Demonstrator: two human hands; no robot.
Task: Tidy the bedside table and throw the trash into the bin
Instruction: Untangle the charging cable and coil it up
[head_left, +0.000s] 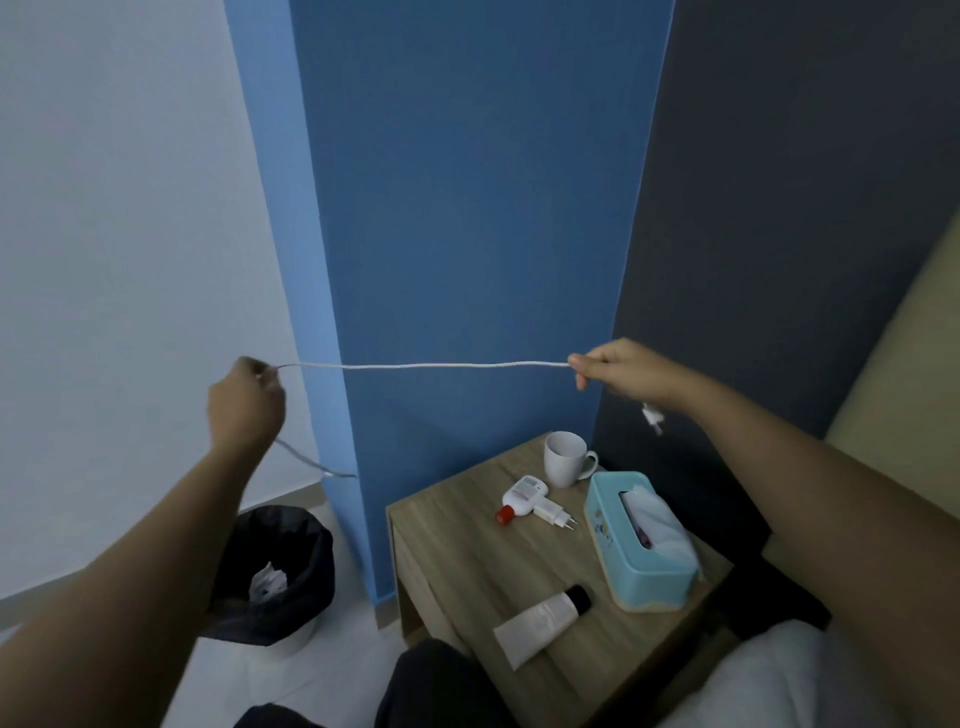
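While your left hand (247, 400) and right hand (615, 371) each pinch the white charging cable (441, 366), it stretches taut above the bedside table (467, 566) and black-lined bin (275, 571).

I see a white cable (426, 366), white mug (563, 457), turquoise tissue box (618, 551), black bin (291, 566), wood-grain surface (467, 566), blue wall (467, 208).

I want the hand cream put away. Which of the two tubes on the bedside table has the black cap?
The larger white tube lying at the table's near edge, beside the blue tissue box. The small bottle by the mug has a red cap.
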